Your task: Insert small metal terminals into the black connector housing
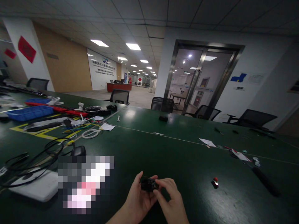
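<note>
A small black object [148,184], too dark to make out its kind, is held up over the green table [187,174]. My left hand [140,199] cradles it from the left, fingers curled round its underside. From the right, my right hand [170,194] pinches its near end between thumb and fingertips. Farther right on the tabletop lies a small dark piece with an orange-red top [215,183], apart from both hands.
To the left lie a white box [38,186], black cables [30,161], a mouse-like black device [78,152] and a blurred-out patch. Behind them are blue trays [30,113] and a white cable coil [90,134]. A dark-handled tool [266,180] lies at right.
</note>
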`<action>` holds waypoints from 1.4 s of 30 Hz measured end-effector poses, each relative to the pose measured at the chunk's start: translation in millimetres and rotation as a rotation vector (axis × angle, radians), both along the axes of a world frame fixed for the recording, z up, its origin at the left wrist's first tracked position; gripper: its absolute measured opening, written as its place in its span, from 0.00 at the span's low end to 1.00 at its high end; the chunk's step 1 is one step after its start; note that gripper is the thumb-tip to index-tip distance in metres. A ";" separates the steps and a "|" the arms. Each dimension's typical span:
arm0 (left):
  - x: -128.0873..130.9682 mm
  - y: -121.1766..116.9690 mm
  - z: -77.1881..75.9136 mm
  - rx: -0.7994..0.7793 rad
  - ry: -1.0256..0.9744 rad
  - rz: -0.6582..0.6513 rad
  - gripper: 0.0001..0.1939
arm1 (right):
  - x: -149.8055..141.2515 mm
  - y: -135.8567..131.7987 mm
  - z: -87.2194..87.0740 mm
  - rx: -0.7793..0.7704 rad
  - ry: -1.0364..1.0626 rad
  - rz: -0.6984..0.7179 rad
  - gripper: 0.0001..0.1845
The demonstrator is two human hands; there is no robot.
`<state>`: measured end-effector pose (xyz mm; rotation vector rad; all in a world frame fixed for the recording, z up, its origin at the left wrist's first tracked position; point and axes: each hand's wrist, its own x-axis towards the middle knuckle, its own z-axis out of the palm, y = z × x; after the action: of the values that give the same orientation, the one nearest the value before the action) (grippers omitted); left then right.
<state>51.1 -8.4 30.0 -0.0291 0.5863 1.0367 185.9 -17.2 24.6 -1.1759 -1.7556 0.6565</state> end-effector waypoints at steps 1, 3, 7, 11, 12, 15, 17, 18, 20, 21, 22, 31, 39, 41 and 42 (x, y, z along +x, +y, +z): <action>0.0 0.4 -2.0 -0.001 -0.005 -0.008 0.22 | -1.8 -0.7 0.6 0.009 -0.050 0.016 0.10; 0.2 1.1 -5.7 -0.004 -0.020 -0.011 0.22 | -5.2 -1.2 2.1 -0.001 -0.141 0.031 0.12; 1.1 2.0 -10.0 -0.013 -0.047 -0.006 0.22 | -10.2 -0.7 7.3 -0.039 -0.283 0.036 0.13; 2.2 3.2 -10.5 -0.029 -0.024 0.012 0.21 | -10.5 -0.4 11.8 -0.034 -0.365 0.040 0.13; 2.5 3.5 -10.6 -0.030 -0.014 0.011 0.21 | -10.1 -0.6 12.3 -0.025 -0.379 0.046 0.13; 2.8 4.2 -11.2 -0.022 0.016 0.006 0.21 | -9.7 -1.4 12.8 0.004 -0.415 0.052 0.14; 2.8 4.6 -12.0 -0.019 0.032 0.017 0.21 | -10.3 -1.8 12.5 0.015 -0.432 0.052 0.14; 2.7 4.8 -12.5 -0.020 0.037 0.025 0.22 | -10.9 -1.9 12.3 0.015 -0.435 0.051 0.14; 2.6 5.0 -12.9 -0.018 0.037 0.032 0.22 | -12.0 -1.8 11.6 0.006 -0.434 0.045 0.13; 2.5 4.9 -12.9 -0.016 0.034 0.030 0.22 | -12.5 -1.7 11.2 -0.001 -0.430 0.035 0.13; 2.5 4.8 -12.6 -0.014 0.029 0.025 0.22 | -12.8 -1.5 10.6 -0.007 -0.427 0.021 0.13; 2.3 2.2 -9.6 -0.013 0.044 0.027 0.22 | -9.9 3.1 5.1 -0.061 -0.451 0.027 0.13; 2.0 2.7 -5.4 -0.014 0.040 -0.019 0.21 | -8.5 3.7 3.6 -0.066 -0.427 0.063 0.15; 2.1 2.8 -5.6 -0.019 0.054 -0.015 0.21 | -8.2 3.6 2.1 -0.051 -0.402 0.053 0.15; 2.2 2.8 -5.9 -0.017 0.058 -0.014 0.22 | -8.1 3.4 1.6 -0.046 -0.389 0.050 0.15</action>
<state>53.2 -5.6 24.2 -0.0095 0.6471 1.0214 177.8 -13.8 26.2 -1.3638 -2.1076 0.5224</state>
